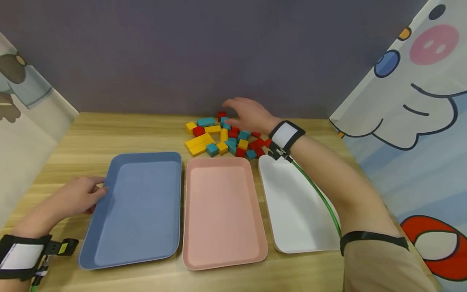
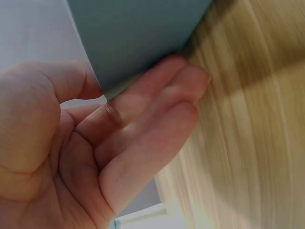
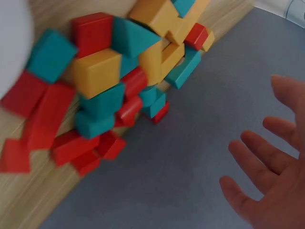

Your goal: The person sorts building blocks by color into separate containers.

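Observation:
My left hand [image 1: 78, 195] holds the left rim of the blue tray [image 1: 142, 211]. In the left wrist view its thumb lies on one side of the tray's wall [image 2: 136, 38] and its fingers [image 2: 147, 162] on the other. Over the back of a heap of small blocks hangs my right hand [image 1: 253, 115], fingers spread and loosely bent, nothing in them. The heap mixes red blocks [image 1: 256, 143], yellow blocks [image 1: 200, 144] and teal blocks [image 1: 212, 149]. The right wrist view shows the right hand [image 3: 274, 176] apart from a teal block [image 3: 183, 69] and its neighbours.
A pink tray [image 1: 223, 211] stands in the middle, beside the blue one. To its right is a white tray [image 1: 297, 211], partly covered by my right forearm. A dark grey wall [image 1: 164, 56] rises behind the wooden table [image 1: 120, 134]. Printed cloths hang at both sides.

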A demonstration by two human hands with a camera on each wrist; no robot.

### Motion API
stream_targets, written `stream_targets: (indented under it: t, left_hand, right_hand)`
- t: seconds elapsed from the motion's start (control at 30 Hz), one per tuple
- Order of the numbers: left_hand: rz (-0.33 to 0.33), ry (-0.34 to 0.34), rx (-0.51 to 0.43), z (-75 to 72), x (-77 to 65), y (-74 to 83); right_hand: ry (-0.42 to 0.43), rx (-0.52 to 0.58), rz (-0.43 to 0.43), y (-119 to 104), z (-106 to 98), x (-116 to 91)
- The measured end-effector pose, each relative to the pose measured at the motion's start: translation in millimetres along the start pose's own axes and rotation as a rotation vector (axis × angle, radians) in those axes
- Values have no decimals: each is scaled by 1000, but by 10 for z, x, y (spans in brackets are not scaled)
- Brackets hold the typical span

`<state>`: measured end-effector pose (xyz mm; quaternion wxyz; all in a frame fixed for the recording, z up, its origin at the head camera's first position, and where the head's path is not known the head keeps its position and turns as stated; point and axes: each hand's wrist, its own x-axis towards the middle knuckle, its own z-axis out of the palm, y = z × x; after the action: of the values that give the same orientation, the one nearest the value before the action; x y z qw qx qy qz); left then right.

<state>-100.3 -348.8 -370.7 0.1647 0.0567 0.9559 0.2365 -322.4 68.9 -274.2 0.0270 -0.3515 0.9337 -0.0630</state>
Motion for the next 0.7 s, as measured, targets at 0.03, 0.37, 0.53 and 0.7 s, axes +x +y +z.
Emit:
stream_targets:
  t: [0.03, 0.37, 0.53, 0.7]
  left_hand:
    - [3, -2, -5, 11, 7, 19]
    - [7, -32, 0, 41, 40, 102]
    - [8, -20, 49, 38, 36, 111]
    - [28, 83, 212, 7, 84, 146]
  right_hand:
    - [-8, -1, -3, -18, 15, 55]
    - [-91, 32, -12, -72, 405, 625]
    - [-138, 9, 6, -66, 622, 795]
    - [-141, 4, 6, -19, 745, 888]
